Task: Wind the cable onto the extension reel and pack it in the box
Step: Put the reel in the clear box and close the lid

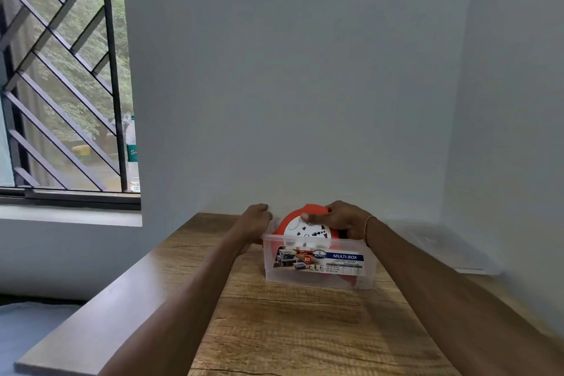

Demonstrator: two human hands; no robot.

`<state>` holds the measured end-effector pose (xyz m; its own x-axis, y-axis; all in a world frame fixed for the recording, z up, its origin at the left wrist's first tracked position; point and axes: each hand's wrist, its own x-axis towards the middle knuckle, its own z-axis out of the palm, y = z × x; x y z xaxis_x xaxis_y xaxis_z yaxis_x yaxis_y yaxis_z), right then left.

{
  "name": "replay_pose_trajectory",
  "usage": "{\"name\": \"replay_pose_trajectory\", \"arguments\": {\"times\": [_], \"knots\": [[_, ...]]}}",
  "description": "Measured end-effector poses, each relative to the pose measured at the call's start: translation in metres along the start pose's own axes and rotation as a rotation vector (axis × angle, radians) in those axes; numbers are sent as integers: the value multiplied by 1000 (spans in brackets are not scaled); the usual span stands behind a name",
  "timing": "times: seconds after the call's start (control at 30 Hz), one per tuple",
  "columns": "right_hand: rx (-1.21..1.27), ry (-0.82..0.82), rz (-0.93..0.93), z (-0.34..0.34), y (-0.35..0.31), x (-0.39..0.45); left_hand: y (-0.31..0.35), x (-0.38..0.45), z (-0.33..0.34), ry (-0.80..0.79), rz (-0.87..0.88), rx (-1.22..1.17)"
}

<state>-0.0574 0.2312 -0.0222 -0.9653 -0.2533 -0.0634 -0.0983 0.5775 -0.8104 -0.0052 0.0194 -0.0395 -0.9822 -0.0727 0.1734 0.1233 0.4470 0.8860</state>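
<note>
A round orange extension reel (300,230) with a white socket face stands tilted inside a clear plastic box (317,279) labelled MULTI-BOX, on a wooden table. Its upper half sticks out above the box's rim. My right hand (338,218) grips the reel's top edge, thumb on the white face. My left hand (256,221) holds the box's far left corner, fingers curled over the rim. I see no loose cable outside the reel.
The wooden table (290,330) runs up to a white wall. A clear plastic lid (451,249) lies at the right against the wall corner. A barred window (61,85) with a bottle (131,152) on its sill is at the left.
</note>
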Motion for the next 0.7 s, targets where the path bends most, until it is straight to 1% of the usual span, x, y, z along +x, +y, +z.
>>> {"name": "replay_pose_trajectory", "arguments": {"times": [0.07, 0.2, 0.33, 0.4, 0.5, 0.57, 0.63, 0.7], "knots": [[-106, 30, 4, -1, 2, 1, -1, 1, 1, 13, 0, 11], [-420, 62, -14, 3, 1, 0, -4, 7, 1, 27, 3, 45], [-544, 90, -52, 3, 4, 0, -5, 13, 1, 61, 19, 158], [-612, 116, -66, 1, 4, -2, -4, 16, 0, 97, 47, 254], [-666, 219, -114, -8, 5, -7, 3, 19, 0, 135, 102, 423], [-649, 352, -202, -17, 6, -13, 12, 20, 4, 157, 154, 507], [-581, 488, -295, -30, 10, -22, 25, 22, 13, 158, 233, 534], [-542, 548, -334, -46, 17, -34, 40, 22, 30, 122, 321, 524]]}}
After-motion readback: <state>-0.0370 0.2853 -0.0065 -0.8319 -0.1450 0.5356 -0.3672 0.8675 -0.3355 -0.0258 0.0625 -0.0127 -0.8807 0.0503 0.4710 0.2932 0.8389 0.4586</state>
